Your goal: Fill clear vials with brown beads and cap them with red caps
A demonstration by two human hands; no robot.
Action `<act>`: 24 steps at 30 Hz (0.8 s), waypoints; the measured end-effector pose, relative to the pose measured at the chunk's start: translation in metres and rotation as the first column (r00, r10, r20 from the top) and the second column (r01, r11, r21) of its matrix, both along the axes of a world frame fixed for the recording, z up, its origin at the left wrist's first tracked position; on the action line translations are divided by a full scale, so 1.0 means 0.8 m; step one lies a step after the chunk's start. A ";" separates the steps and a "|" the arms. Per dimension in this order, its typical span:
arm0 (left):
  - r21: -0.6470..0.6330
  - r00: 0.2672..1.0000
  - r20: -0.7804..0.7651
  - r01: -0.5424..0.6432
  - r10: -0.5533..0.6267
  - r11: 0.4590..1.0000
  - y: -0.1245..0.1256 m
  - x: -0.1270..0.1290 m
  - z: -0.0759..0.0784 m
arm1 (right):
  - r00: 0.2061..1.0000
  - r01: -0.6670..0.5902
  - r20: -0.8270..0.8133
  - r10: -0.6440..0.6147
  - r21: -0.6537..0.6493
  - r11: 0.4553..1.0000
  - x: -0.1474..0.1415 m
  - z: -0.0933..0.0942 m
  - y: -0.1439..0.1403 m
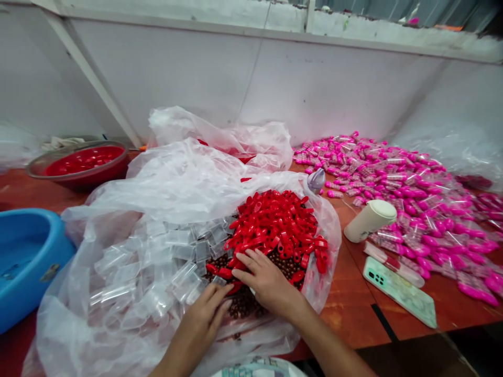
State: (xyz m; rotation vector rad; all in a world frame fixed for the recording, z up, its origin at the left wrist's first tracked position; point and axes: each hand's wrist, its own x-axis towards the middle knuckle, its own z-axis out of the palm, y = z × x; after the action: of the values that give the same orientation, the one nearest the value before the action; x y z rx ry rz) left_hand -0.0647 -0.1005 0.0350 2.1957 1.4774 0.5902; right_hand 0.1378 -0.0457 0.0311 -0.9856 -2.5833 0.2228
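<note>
My left hand (203,318) rests at the front of the pile, with thumb and fingers apart and its fingertips beside the clear plastic tubes (168,262) and a red piece. Spread over the near edge of the heap of small glossy red plastic pieces (275,220) is my right hand (271,283); its fingers touch some of them. Small brown beads (245,305) lie under and between both hands. All these parts sit on a crumpled translucent plastic bag (165,183). What lies beneath my right palm is hidden.
On the left are a blue basin (31,235) and a red bowl (113,170). A large pile of pink-ended clear tubes (412,193) covers the right side. Nearer stand or lie a cream cylinder (365,222), a clear-and-red tube (393,264) and a phone (401,293).
</note>
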 end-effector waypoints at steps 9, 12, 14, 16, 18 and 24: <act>0.032 0.999 -0.018 -0.035 0.036 0.999 0.005 -0.013 -0.036 | 0.967 0.243 0.048 -0.248 0.103 0.965 0.053 0.002 0.080; -0.019 0.996 0.009 -0.084 0.085 0.996 0.003 -0.014 -0.029 | 0.954 0.299 0.006 -0.301 0.091 0.950 0.067 -0.006 0.076; -0.026 0.991 0.020 -0.128 0.129 0.991 0.003 -0.014 -0.025 | 0.960 0.280 -0.020 -0.279 0.075 0.957 0.069 -0.014 0.063; -0.013 0.985 0.026 -0.172 0.172 0.985 0.004 -0.015 -0.025 | 0.974 0.226 -0.033 -0.225 0.054 0.973 0.065 -0.022 0.045; 0.000 0.978 0.032 -0.208 0.208 0.978 0.006 -0.016 -0.029 | 0.985 0.172 -0.031 -0.171 0.027 0.985 0.059 -0.027 0.027; 0.000 0.961 0.050 -0.273 0.273 0.962 0.011 -0.017 -0.037 | 0.998 0.062 -0.012 -0.062 -0.032 0.998 0.021 -0.010 -0.006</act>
State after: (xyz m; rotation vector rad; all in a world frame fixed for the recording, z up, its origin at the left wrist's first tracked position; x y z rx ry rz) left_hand -0.0784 -0.0916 0.0050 1.9801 1.7691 0.7335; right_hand 0.1543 -0.0505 0.0229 -1.0703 -2.5401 0.2534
